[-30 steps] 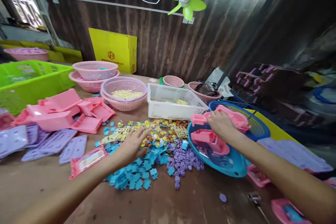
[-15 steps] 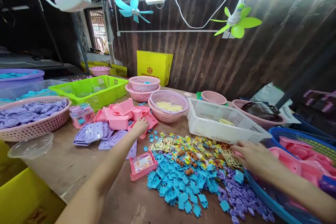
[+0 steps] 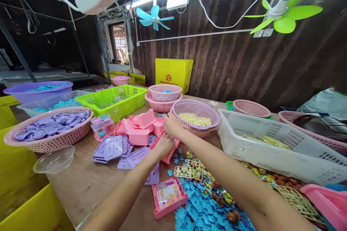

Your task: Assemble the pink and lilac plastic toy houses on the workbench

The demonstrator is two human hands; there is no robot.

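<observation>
My left hand (image 3: 164, 147) is at a pink plastic tray (image 3: 168, 156), its fingers curled onto the tray's rim. Just beyond it, my right hand (image 3: 173, 125) reaches across with fingers bent down and close together; whatever is under them is hidden. A pile of pink plastic trays (image 3: 138, 136) lies to the left of both hands. Flat lavender panels (image 3: 110, 148) are stacked in front of that pile. Nearer to me, a pink tray holding a printed clear packet (image 3: 169, 194) lies by a heap of blue plastic pieces (image 3: 202, 205). A cream sprue frame (image 3: 188, 171) lies behind the heap.
A lavender basket of cream sticks (image 3: 195, 119) stands just right of my hands. Farther right is a white crate (image 3: 260, 151). On the left are a basket of lavender parts (image 3: 54, 126), a clear bowl (image 3: 55, 160) and a lime-green crate (image 3: 116, 103).
My right hand has crossed leftward from the right-hand basket to beside my left hand. My left hand remains at the pink tray, fingers now more curled. The view has turned right to left.
</observation>
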